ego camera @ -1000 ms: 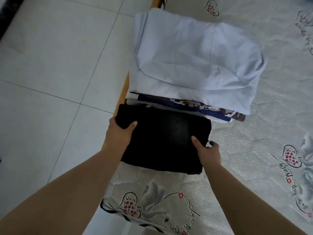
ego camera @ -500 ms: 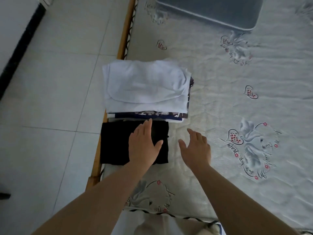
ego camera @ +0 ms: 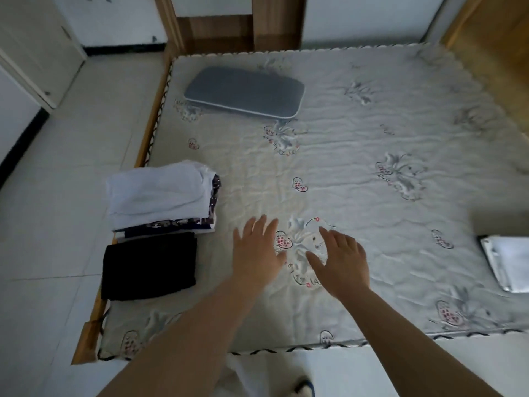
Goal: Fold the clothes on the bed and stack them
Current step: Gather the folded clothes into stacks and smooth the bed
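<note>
A folded black garment (ego camera: pixel 150 266) lies at the bed's left edge, near the front corner. Just behind it stands a stack of folded clothes (ego camera: pixel 163 196), with a pale white piece on top and dark blue patterned pieces under it. My left hand (ego camera: pixel 257 250) hovers over the bedsheet to the right of the black garment, fingers spread and empty. Beside it, my right hand (ego camera: pixel 342 260) is also spread and holds nothing. Both hands are apart from the clothes.
The bed (ego camera: pixel 372 173) carries a pale quilted sheet with flower and heart prints. A grey pillow (ego camera: pixel 244 91) lies at the far left. A white and silver folded item (ego camera: pixel 506 263) sits at the right edge. Tiled floor (ego camera: pixel 57 196) runs along the left.
Both hands let go of the black garment, which stays by the stack, and moved right over the bare sheet. The view pulled back to take in the whole bed.
</note>
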